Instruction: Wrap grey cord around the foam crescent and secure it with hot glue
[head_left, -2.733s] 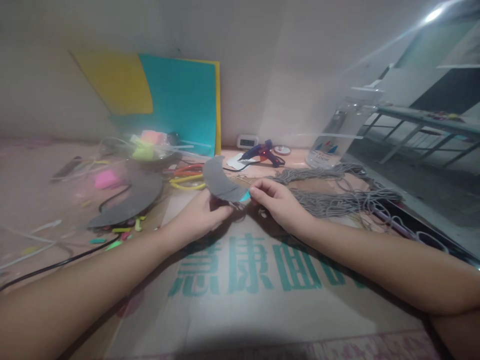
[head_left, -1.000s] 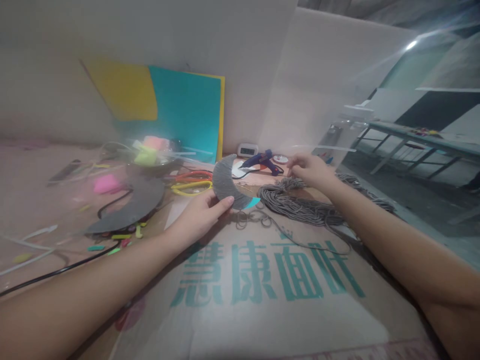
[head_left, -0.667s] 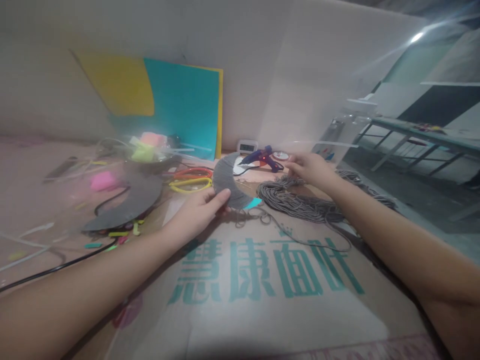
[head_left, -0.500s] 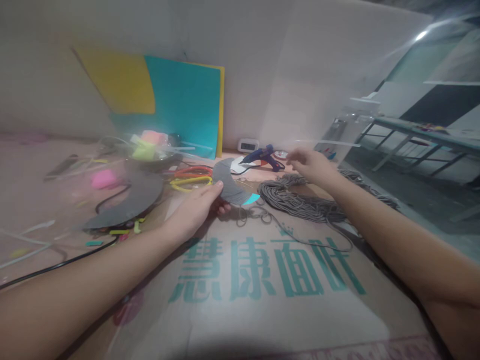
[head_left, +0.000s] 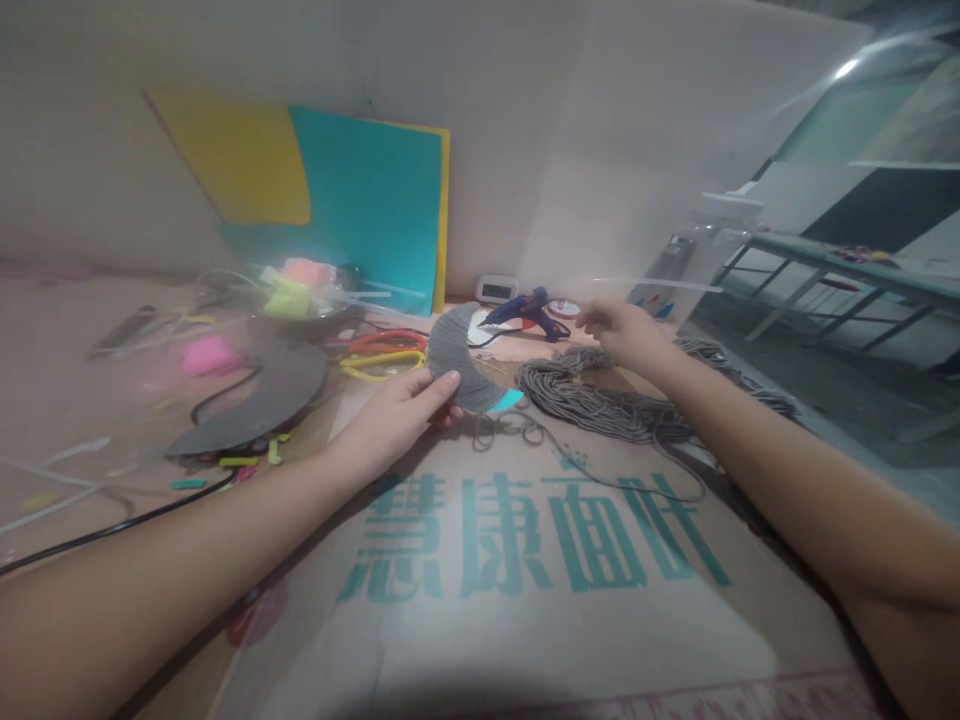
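My left hand [head_left: 405, 410] grips the lower edge of a crescent-shaped piece [head_left: 459, 350], thumb on its front face. Grey yarn covers most of this crescent; its lower right tip shows bare turquoise. Over the back of a grey yarn bundle [head_left: 600, 395] hovers my right hand [head_left: 619, 330], fingers curled together; whether anything is between them is too small to tell. A loose strand [head_left: 592, 470] curls across the board below the crescent and runs to the bundle. Behind the crescent lies a blue glue gun [head_left: 525, 312], its nozzle pointing left.
Left of the crescent are coiled red and yellow cords [head_left: 382, 358]. A larger grey crescent [head_left: 262, 400] lies among scraps and a black cable [head_left: 112, 525]. Coloured sheets [head_left: 367, 200] lean on the wall by a small white digital clock [head_left: 496, 290]. A clear container [head_left: 694, 260] stands at right.
The crescent has tilted slightly in my left hand, shifting a little up and right. My right hand has moved slightly; its fingers stay curled.
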